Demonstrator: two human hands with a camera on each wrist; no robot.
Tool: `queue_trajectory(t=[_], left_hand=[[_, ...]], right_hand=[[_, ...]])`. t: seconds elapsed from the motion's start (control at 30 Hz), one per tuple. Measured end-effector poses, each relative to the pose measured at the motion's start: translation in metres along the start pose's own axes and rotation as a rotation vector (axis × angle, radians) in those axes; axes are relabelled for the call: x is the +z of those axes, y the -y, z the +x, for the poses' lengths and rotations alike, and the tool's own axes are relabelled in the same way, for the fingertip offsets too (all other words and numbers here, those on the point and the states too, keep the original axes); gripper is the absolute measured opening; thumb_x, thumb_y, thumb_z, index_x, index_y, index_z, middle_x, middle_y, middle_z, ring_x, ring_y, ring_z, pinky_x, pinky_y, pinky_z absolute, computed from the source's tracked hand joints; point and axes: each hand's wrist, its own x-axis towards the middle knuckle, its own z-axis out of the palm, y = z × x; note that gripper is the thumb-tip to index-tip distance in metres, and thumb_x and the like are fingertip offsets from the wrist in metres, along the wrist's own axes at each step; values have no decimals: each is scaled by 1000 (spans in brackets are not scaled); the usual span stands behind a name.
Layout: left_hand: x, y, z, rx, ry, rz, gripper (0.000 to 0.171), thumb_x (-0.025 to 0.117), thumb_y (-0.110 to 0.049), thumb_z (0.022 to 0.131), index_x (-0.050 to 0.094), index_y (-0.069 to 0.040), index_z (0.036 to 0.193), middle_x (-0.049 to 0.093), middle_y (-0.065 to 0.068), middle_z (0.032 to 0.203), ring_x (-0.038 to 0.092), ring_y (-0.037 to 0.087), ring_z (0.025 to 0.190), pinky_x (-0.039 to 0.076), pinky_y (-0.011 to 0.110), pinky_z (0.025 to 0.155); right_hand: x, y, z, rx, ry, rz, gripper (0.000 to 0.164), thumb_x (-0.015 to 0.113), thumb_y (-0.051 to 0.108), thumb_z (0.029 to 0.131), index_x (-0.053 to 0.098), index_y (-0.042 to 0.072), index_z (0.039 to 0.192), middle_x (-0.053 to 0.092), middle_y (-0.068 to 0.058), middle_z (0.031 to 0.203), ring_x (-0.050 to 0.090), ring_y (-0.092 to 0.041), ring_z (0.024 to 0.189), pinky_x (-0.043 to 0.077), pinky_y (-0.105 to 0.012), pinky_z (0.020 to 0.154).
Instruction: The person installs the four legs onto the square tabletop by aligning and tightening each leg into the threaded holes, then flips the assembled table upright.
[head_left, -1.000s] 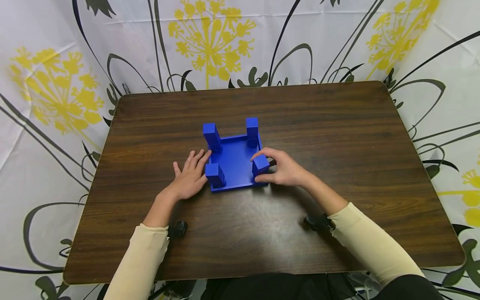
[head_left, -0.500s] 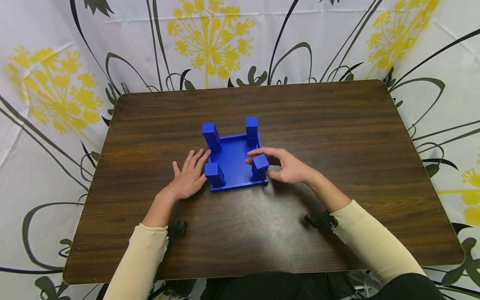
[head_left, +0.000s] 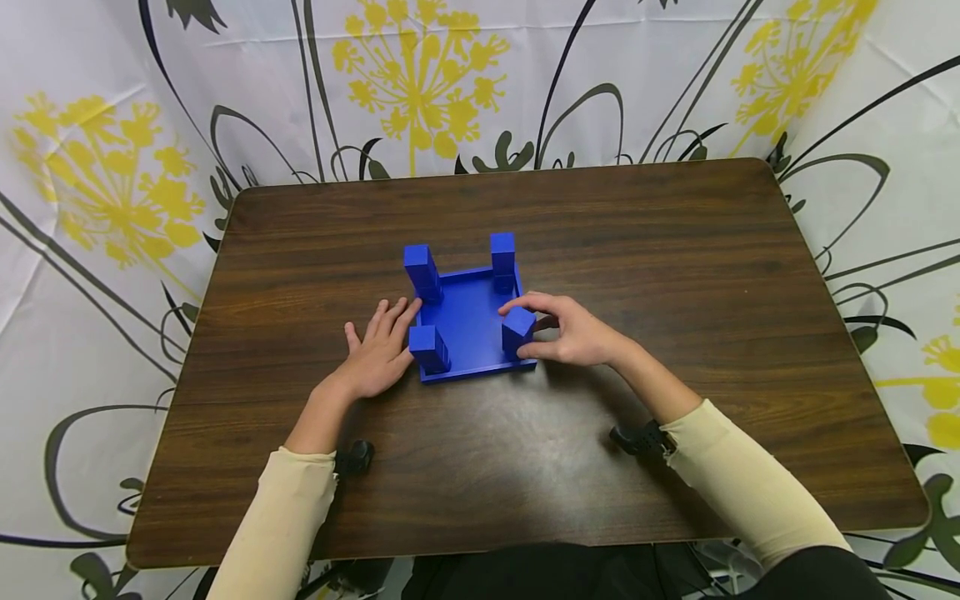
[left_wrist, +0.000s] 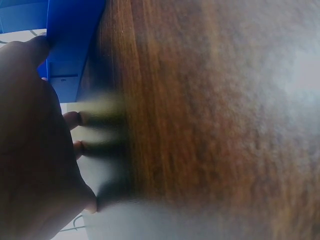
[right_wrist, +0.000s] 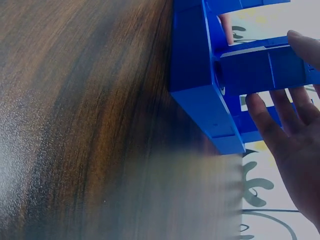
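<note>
A shallow blue square tray (head_left: 471,321) with a raised rim sits on the table, a blue square post standing at each corner. My right hand (head_left: 573,333) has thumb and fingers around the near-right post (head_left: 517,331), which stands turned at an angle to the tray's sides. In the right wrist view, a gap shows at the foot of this post (right_wrist: 265,70). My left hand (head_left: 375,358) lies spread beside the tray's left side, fingertips right at its wall. Close to it stand the near-left post (head_left: 429,348) and the far-left post (head_left: 422,271). The far-right post (head_left: 504,260) is upright.
The brown wood-grain table (head_left: 637,225) extends around the tray on all sides. A white curtain (head_left: 262,75) with yellow flowers hangs behind and at both sides. Dark wrist cameras (head_left: 354,458) are strapped near both sleeves.
My right hand loosened around the near-right post, shifted its fingers, and took hold again. That post is now turned further. The left hand has stayed in place.
</note>
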Motion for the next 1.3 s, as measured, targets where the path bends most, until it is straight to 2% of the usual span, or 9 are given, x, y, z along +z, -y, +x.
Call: queue_trajectory(t=[0.3, 0.53, 0.67, 0.73, 0.87, 0.97, 1.1, 1.2, 1.3], left_hand=[[0, 0, 0, -2, 6, -1, 66, 32, -41, 104, -4, -30, 158, -2, 8, 164, -13, 33, 148, -14, 74, 100], [1, 1, 0, -2, 4, -3, 66, 31, -44, 104, -4, -31, 158, -2, 8, 164, -13, 33, 148, -14, 74, 100], [1, 1, 0, -2, 5, -2, 66, 31, -45, 104, -4, -31, 158, -2, 8, 164, -13, 33, 148, -15, 74, 100], [0, 1, 0, -2, 5, -2, 66, 30, -45, 104, -4, -31, 158, -2, 8, 164, -13, 33, 148, -15, 74, 100], [0, 0, 0, 0, 5, -4, 66, 29, -48, 104, -4, -31, 158, -3, 7, 164, -13, 33, 148, -15, 73, 100], [-1, 0, 0, 1, 7, -6, 66, 29, -49, 104, -4, -31, 158, -3, 8, 164, -13, 33, 148, -15, 73, 100], [-1, 0, 0, 2, 7, -5, 66, 29, -47, 105, -4, -31, 158, -3, 8, 164, -14, 33, 148, -15, 73, 100], [-1, 0, 0, 2, 8, -5, 66, 31, -44, 105, -4, -31, 158, -3, 8, 164, -14, 33, 148, -15, 73, 100], [-1, 1, -1, 3, 10, -6, 66, 32, -39, 104, -4, -30, 158, -3, 9, 164, -13, 33, 148, -15, 73, 100]], right_hand=[[4, -1, 1, 4, -38, 7, 44, 77, -7, 79, 59, -6, 118, 59, -18, 118, 55, -28, 106, 53, -47, 86], [7, -39, 5, 29, -92, -44, 43, 84, 11, 78, 61, 11, 114, 63, -4, 109, 58, -19, 101, 54, -36, 82], [9, -41, 6, 30, -124, -60, 42, 85, 13, 76, 61, 11, 111, 64, -3, 104, 59, -20, 98, 54, -38, 80], [10, -41, 6, 24, -126, -72, 43, 86, 14, 76, 61, 11, 112, 64, -4, 105, 59, -20, 98, 54, -39, 81], [9, -41, 5, 6, -101, -110, 50, 84, 16, 78, 61, 8, 122, 62, -5, 120, 57, -22, 110, 52, -43, 87], [7, -40, 5, -12, -66, -80, 56, 81, 12, 81, 58, 7, 131, 60, -6, 130, 52, -22, 121, 46, -47, 97], [4, -42, 6, -73, -5, 43, 61, 70, -8, 82, 51, 6, 138, 59, -10, 132, 50, -23, 128, 36, -47, 107], [2, -44, 6, -119, 35, 100, 66, 60, -19, 80, 48, 4, 141, 58, -12, 133, 51, -25, 127, 36, -45, 107], [2, -44, 6, -136, 50, 108, 67, 57, -21, 79, 48, 2, 141, 59, -12, 133, 53, -25, 125, 39, -43, 105]])
